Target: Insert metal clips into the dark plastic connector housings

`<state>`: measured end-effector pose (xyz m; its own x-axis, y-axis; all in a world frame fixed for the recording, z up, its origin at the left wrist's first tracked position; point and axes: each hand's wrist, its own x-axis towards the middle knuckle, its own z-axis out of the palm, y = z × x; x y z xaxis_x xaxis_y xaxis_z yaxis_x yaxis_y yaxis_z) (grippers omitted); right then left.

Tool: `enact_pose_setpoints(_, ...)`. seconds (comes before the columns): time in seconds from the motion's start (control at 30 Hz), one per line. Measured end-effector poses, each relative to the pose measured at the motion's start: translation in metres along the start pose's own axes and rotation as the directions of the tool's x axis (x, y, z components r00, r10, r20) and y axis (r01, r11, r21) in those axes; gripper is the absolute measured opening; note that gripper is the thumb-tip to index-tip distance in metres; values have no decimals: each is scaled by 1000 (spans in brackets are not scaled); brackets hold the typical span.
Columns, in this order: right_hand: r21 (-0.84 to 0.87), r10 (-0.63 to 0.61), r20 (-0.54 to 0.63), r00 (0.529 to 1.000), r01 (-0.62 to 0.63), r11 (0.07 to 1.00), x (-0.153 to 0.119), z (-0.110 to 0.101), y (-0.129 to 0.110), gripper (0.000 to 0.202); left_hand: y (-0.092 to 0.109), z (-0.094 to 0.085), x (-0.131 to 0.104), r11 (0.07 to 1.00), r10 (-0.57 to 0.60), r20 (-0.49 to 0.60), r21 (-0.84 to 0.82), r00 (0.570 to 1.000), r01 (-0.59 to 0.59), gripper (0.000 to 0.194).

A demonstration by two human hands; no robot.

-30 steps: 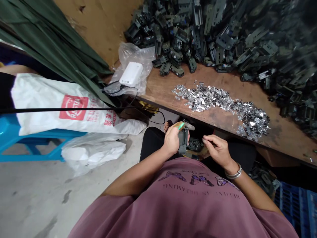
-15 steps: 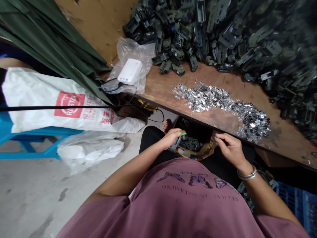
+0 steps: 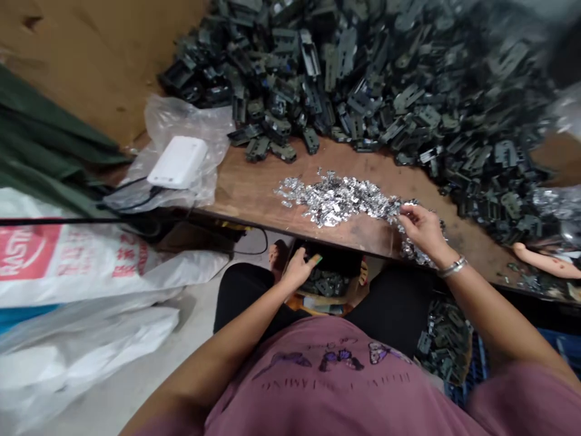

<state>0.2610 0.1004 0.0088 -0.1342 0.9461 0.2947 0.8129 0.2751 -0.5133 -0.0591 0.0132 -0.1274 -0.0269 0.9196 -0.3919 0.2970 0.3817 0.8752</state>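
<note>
On your far left lie white sacks (image 3: 91, 266) and a white box (image 3: 178, 161) on a clear bag at the bench (image 3: 254, 188) corner. Your left hand (image 3: 297, 271) hangs below the bench edge, over the box of dark parts (image 3: 327, 283) between your knees; its fingers are loosely curled and, as far as I can tell, it holds nothing, though its palm is turned away from view.

Your right hand (image 3: 420, 227) is up on the bench at the right end of the clip pile (image 3: 338, 198), fingertips pinched down into the silver clips. Whether one clip is already between them I cannot tell; the hand covers the spot.

By my reading, you are at the pick-up step: fetching a clip with the right while the left is free over the box. The next move calls for a fine pinch that lifts one clip clear of its neighbours, since they lie tangled.

The pile runs long across the bench, left to right, sloping slightly toward you at its right end. Single clips point every way. Behind it, the big heap of dark parts (image 3: 363, 85) fills the back of the bench.
</note>
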Motion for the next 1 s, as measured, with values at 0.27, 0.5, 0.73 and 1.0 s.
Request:
enact_pose_setpoints(0.27, -494, 267, -132, 955, -297, 817, 138, -9, 63, 49, 23, 16, -44, 982, 35, 285, -187, 958, 20, 31)
enact_pose_setpoints(0.5, -411, 343, -97, 935, -351, 841, 164, 1, 77, 34, 63, -4, -61, 974, 6, 350, -212, 937, 74, 38)
enact_pose_setpoints(0.73, -10, 27, -6, 1000, -27, 1000, 79, 8, 17, 26, 112, -4, -44, 881, 90, 506, -443, 858, 168, 51)
enact_pose_setpoints(1.0, 231, -674, 125, 728, 640, 733, -46, 7, -69, 30, 125, 21, -33, 544, 87, 577, -711, 812, 446, 51)
